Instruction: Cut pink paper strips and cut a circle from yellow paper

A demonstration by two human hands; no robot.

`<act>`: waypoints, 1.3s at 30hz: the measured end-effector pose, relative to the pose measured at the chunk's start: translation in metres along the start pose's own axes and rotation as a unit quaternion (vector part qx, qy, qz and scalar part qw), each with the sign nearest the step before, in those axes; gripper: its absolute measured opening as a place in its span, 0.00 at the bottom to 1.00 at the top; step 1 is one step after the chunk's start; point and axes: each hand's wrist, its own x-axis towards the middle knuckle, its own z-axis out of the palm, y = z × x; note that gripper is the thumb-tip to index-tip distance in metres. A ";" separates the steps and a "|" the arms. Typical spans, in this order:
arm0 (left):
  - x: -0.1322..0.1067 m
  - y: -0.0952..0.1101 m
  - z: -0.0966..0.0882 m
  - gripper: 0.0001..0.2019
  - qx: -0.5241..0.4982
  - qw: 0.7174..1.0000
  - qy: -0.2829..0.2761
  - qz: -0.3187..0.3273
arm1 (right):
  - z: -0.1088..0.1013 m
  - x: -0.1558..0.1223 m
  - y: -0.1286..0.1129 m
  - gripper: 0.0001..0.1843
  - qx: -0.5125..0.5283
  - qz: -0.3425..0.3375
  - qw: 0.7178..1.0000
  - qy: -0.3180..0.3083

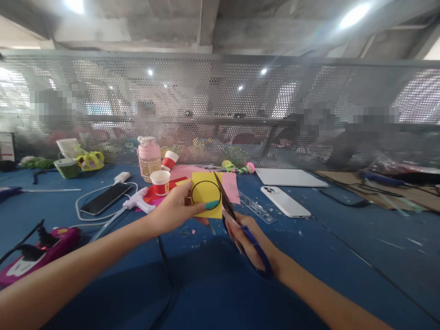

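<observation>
A square of yellow paper (pixel 206 189) with a black circle drawn on it is held up over the blue table. My left hand (pixel 177 201) pinches it at the left and lower side, the thumb lying across the circle's lower part. In my right hand (pixel 252 238) is a pair of scissors (pixel 227 197) with dark blades and blue handles. The blades point up and away, at the paper's right edge close to the circle's line. Whether they touch the paper, I cannot tell.
Behind the paper lie pink sheets (pixel 232 185), a paper cup (pixel 160 183) and a pink bottle (pixel 150 158). A glue gun (pixel 139 200), a dark phone (pixel 106 198) and a magenta power strip (pixel 44 250) are at left. To the right are a white phone (pixel 285 201) and a clear stencil ruler (pixel 257 208).
</observation>
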 end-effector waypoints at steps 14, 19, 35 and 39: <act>0.000 -0.003 0.002 0.18 -0.008 1.000 -0.008 -0.017 | 0.001 -0.001 0.002 0.20 0.014 0.000 1.000 -0.004; -0.001 -0.003 0.002 0.18 0.001 1.000 -0.015 -0.021 | 0.000 0.000 0.003 0.20 0.000 -0.018 1.000 -0.006; 0.001 0.004 -0.007 0.13 0.063 0.996 -0.065 -0.019 | -0.005 0.002 -0.002 0.25 -0.077 -0.019 0.997 -0.005; 0.002 0.004 -0.012 0.13 0.098 0.990 -0.097 -0.029 | -0.004 0.002 -0.001 0.26 -0.078 -0.029 0.996 -0.015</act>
